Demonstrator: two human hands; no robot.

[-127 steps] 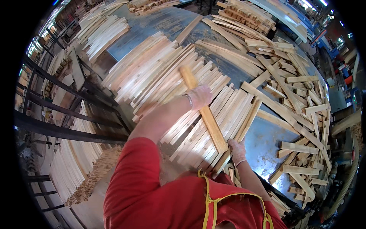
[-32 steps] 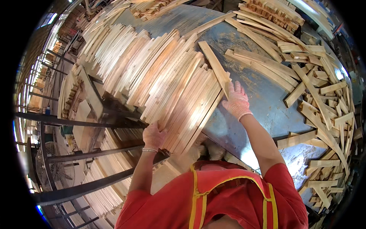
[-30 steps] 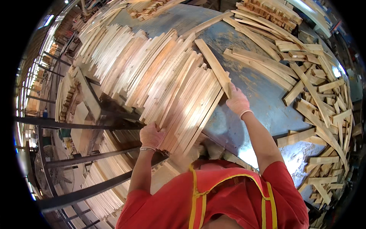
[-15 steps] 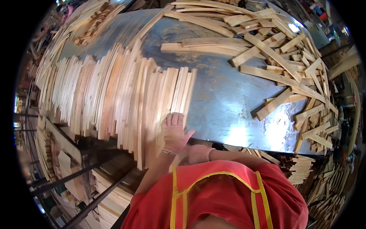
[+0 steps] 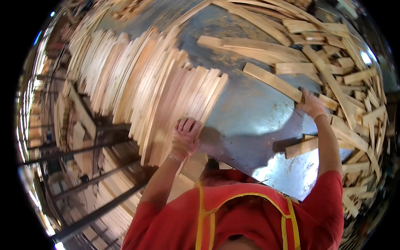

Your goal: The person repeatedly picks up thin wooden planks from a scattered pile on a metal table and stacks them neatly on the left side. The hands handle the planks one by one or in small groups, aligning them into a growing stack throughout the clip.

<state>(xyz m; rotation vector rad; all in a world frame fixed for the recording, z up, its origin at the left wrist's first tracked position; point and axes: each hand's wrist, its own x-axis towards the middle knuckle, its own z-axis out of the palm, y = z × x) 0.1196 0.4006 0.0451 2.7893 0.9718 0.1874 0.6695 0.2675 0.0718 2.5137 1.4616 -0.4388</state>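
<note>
My left hand point(image 5: 185, 137), in a pale knit glove, rests on the near ends of a row of narrow wooden strips point(image 5: 166, 96). Its fingers are bent a little and slightly apart, with no single strip grasped. Farther right, my stretched-out right hand point(image 5: 311, 104) closes on the near part of a flat wooden board point(image 5: 271, 81). That board slants across the metal tabletop point(image 5: 246, 112), its far end pointing left toward the row. The strips lie side by side, their ends uneven. My right thumb is hard to make out.
A loose heap of boards point(image 5: 333, 79) covers the right side of the table. Another short board point(image 5: 302, 148) lies nearer me, below my right hand. Dark metal bars point(image 5: 100, 196) and stacked wood stand at the lower left.
My right hand has swung from beside my left wrist out to the right and taken hold of a board. My left hand stays at the strips, its fingers more bent. The view has tilted.
</note>
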